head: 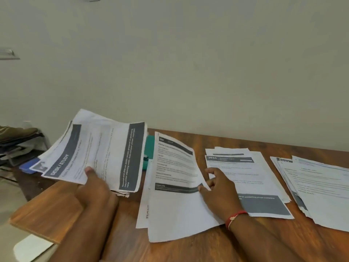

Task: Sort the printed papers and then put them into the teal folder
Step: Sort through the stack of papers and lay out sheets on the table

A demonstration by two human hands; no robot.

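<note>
My left hand (pixel 94 183) grips a thick stack of printed papers (pixel 98 150) above the table's left end; the top sheet reads "DESK / STUDY". My right hand (pixel 217 188) pinches the right edge of a single printed sheet (pixel 173 186) that lies on a small pile in the middle of the table, with its edge slightly lifted. To the right sits a second pile (pixel 251 178) headed "3634", and a third pile (pixel 317 186) lies at the far right. The teal folder (pixel 149 151) shows only as a strip between the held stack and the middle pile.
The wooden table (pixel 56 205) ends in a corner at the lower left, with floor beyond. A rack holding shoes (pixel 17 133) stands at the left by the wall. A plain wall runs along the table's far edge. A blue object (pixel 28 166) peeks from under the held stack.
</note>
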